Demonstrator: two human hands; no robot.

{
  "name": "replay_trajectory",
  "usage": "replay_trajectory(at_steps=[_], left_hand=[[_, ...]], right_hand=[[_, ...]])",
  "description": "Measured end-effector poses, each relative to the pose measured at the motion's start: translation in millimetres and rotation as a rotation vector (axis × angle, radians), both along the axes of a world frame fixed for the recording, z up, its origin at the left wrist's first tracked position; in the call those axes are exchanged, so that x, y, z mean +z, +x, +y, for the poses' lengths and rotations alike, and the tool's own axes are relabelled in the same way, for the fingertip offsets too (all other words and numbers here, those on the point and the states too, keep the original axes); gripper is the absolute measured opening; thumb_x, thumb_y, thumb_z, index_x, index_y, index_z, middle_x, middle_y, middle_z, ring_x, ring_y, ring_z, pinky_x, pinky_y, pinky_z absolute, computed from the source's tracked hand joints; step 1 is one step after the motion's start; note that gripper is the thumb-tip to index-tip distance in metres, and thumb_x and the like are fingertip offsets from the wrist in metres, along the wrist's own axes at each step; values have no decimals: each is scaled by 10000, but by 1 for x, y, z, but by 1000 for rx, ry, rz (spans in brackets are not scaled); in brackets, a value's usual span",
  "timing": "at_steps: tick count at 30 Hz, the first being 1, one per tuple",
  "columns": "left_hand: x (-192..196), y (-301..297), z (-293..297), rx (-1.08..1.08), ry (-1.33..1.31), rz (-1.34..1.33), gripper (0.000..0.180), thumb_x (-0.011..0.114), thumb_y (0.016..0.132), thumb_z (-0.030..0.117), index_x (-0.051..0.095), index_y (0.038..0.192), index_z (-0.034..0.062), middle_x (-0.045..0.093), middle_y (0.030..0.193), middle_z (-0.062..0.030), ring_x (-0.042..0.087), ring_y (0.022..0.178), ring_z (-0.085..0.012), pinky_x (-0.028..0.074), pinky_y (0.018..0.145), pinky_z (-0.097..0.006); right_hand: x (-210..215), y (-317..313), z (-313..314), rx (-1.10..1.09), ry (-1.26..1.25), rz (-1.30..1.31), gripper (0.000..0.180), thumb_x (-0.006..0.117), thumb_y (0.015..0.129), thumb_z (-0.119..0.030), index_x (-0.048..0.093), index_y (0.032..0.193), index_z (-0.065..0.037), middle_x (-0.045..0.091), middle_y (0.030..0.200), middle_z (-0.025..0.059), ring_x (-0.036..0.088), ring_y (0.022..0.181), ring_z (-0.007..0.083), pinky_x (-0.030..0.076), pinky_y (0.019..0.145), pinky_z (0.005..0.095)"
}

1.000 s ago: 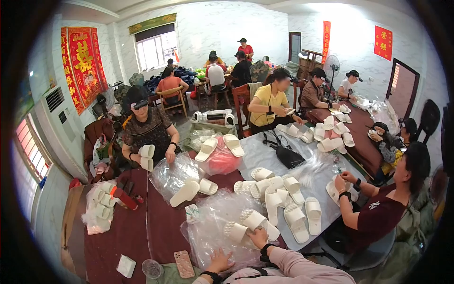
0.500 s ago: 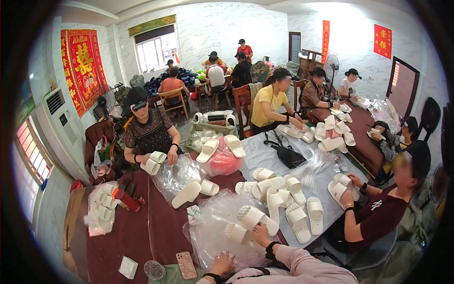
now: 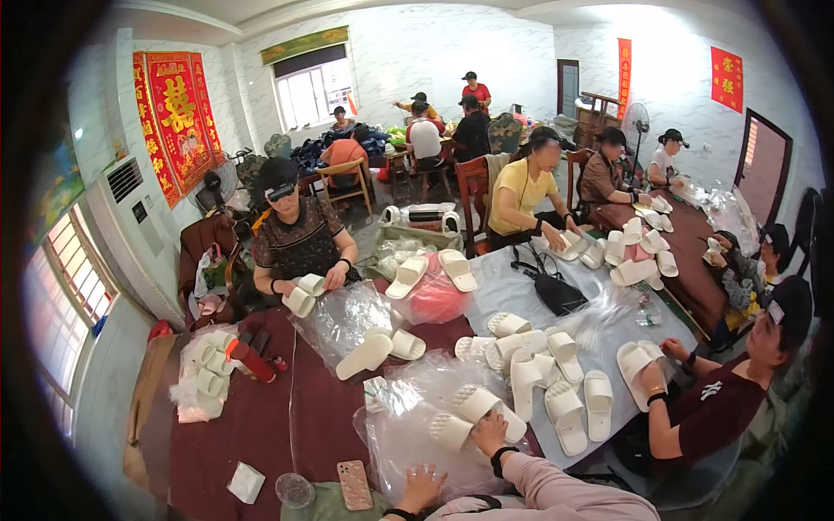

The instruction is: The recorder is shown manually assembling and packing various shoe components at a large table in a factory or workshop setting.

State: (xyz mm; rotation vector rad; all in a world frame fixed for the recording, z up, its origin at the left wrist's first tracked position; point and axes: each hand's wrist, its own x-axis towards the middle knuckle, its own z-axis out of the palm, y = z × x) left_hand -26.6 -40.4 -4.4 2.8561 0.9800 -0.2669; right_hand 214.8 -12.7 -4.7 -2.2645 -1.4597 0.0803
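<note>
On a crinkled clear plastic bag point(image 3: 401, 438), my left hand point(image 3: 422, 488) lies with its fingers spread, holding nothing. My right hand point(image 3: 492, 432) reaches in from the right, its fingers bent round the near edge of a white slipper point(image 3: 483, 402) with a textured strap. A second white slipper point(image 3: 450, 431) lies against it on the left, close to my fingertips. Both slippers rest on the plastic, straps up. My right fingertips are partly hidden by the slipper.
Several white slippers point(image 3: 566, 418) lie to the right on a grey sheet point(image 3: 608, 343). A phone point(image 3: 354, 484), clear cup point(image 3: 294, 490) and white box point(image 3: 246, 482) stand near front left. Co-workers point(image 3: 705, 408) handle slippers around the table; a black bag point(image 3: 556, 291) lies farther back.
The whole view has shifted, so the scene sits farther right. My right hand remains at the slipper, and my left hand stays on the plastic. A co-worker across the table has shifted slippers slightly.
</note>
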Motion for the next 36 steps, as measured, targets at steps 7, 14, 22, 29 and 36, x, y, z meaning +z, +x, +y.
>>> replay_trajectory(at_steps=[7, 14, 22, 29, 36], left_hand=[[-14, -8, 1, 14, -53, 26, 471, 451, 849, 400, 396, 1307, 305, 316, 1391, -122, 300, 1247, -402, 238, 940, -648], [-29, -10, 6, 4, -30, -32, 467, 450, 855, 386, 394, 1306, 276, 330, 1378, -126, 318, 1232, -400, 262, 923, -648], [-3, 17, 40, 81, -118, -253, 344, 456, 859, 306, 523, 1162, 157, 468, 1241, -140, 442, 1129, -343, 327, 884, -592], [-21, 34, 98, -36, -690, -229, 409, 391, 902, 279, 446, 1232, 44, 430, 1288, -204, 453, 1132, -362, 375, 945, -384], [50, 43, 101, 42, -831, -449, 537, 425, 912, 185, 211, 1398, 107, 439, 1301, -185, 462, 1170, -282, 344, 975, -332]], right_hand=[[-6, -13, 13, -106, -54, 78, 199, 599, 656, -223, 680, 768, -79, 501, 1038, 121, 432, 1003, 304, 345, 811, 443], [4, 2, 15, -39, 90, 394, 216, 597, 671, -173, 676, 833, -55, 539, 1009, 161, 482, 974, 334, 376, 812, 436], [104, 54, -32, 460, -154, 1371, 337, 588, 839, -117, 551, 1165, -42, 607, 1065, 15, 556, 937, 93, 444, 815, 250], [124, 53, -60, 618, -632, 1771, 300, 541, 879, -130, 543, 1164, -35, 603, 1062, 5, 557, 892, 71, 447, 795, 233], [111, 51, -67, 556, -584, 1485, 287, 549, 874, -123, 553, 1147, -35, 602, 1041, -3, 560, 858, 72, 459, 750, 226]])
